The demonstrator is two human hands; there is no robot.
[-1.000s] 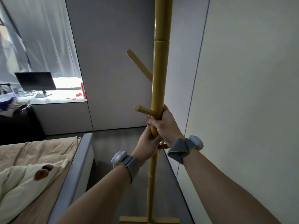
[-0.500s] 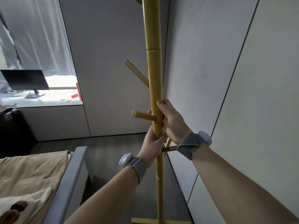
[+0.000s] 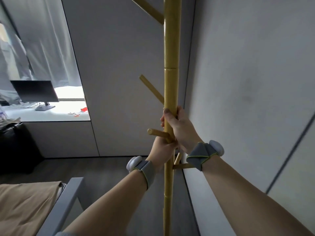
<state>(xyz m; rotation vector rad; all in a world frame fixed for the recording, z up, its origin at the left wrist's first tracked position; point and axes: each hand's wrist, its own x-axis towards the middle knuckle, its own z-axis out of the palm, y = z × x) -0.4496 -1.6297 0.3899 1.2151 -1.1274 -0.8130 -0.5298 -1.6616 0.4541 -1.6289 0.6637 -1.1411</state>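
hands (image 3: 180, 128) grip yellow coat stand (image 3: 171, 48) beside wall (image 3: 247, 74)

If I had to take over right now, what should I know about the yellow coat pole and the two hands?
Left grip holds the pole just under a short peg.
Right grip holds the pole higher up.
The pole stands about upright, close to the wall and beside the bed. Its foot is out of view, so I cannot tell whether it is lifted.
Left to do, probably: set it in its spot, then let go.
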